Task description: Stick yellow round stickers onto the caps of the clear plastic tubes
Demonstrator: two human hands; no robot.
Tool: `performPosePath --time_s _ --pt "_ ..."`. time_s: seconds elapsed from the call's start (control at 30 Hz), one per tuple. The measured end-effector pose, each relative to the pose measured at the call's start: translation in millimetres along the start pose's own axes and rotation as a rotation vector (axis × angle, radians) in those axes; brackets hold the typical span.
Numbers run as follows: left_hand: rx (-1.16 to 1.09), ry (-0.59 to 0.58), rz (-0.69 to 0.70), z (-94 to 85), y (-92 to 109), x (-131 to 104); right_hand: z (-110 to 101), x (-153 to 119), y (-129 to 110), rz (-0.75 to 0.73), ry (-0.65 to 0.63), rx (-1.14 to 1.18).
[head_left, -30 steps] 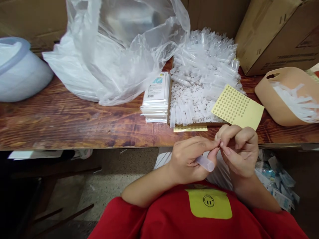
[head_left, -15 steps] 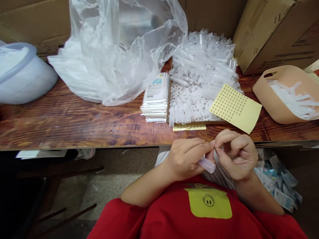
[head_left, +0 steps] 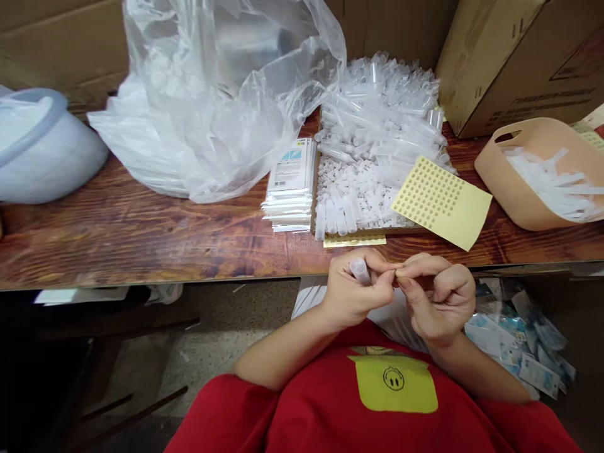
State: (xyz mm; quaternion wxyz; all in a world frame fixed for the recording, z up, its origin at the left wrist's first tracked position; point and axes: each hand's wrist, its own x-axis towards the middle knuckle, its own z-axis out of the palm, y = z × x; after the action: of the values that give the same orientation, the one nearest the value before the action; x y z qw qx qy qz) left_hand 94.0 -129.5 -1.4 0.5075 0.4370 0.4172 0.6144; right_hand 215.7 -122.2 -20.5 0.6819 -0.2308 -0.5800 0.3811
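My left hand (head_left: 353,286) is closed around a small translucent plastic tube (head_left: 360,270), whose open end points up and toward me. Its thumb and forefinger also pinch at a spot where they meet the fingertips of my right hand (head_left: 436,292). The right thumb and forefinger are pinched together there; whatever sits between them is too small to make out. Both hands are above my lap, just before the table edge. Beyond them a shallow cardboard tray (head_left: 410,231) holds many clear tubes (head_left: 363,119) and small white caps (head_left: 363,179). A yellow sticker sheet (head_left: 441,201) lies over its front right corner.
A stack of printed packets (head_left: 290,176) stands left of the tray, beside a large clear plastic bag (head_left: 202,126). A pale tub (head_left: 47,154) is at far left. On the right are a peach basket (head_left: 514,182) of white strips and a cardboard box (head_left: 500,69).
My left hand has turned, so the tube now points upward instead of down to the right. Both hands have shifted slightly left, with fingertips still meeting.
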Motion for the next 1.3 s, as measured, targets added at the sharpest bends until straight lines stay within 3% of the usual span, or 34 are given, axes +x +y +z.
performPosePath --time_s 0.23,0.33,0.53,0.63,0.83,0.97,1.1,1.2,1.3 --pt "-0.267 -0.016 -0.324 4.6 -9 -1 -3 -4 4 -0.090 0.033 -0.082" --pt "-0.354 -0.072 -0.402 5.7 -6 1 -3 -2 4 -0.037 0.080 -0.031" --pt "-0.421 -0.092 -0.395 8.4 -3 7 -12 12 5 0.387 0.209 0.368" --pt "-0.400 -0.100 -0.396 8.2 -5 7 -20 20 7 0.524 0.242 0.469" --pt "-0.328 -0.079 -0.406 9.3 -12 7 -26 25 6 0.524 0.271 0.516" --pt "-0.307 -0.033 -0.411 11.1 -15 8 -28 24 4 0.427 0.221 0.411" --pt "-0.215 0.003 -0.298 11.6 -18 7 -33 21 1 0.302 0.047 0.172" --pt "-0.059 0.023 -0.057 9.5 -21 5 -37 20 -4 0.291 -0.100 0.021" --pt "0.144 0.004 0.210 4.7 -23 6 -39 19 -9 0.315 -0.170 -0.058"
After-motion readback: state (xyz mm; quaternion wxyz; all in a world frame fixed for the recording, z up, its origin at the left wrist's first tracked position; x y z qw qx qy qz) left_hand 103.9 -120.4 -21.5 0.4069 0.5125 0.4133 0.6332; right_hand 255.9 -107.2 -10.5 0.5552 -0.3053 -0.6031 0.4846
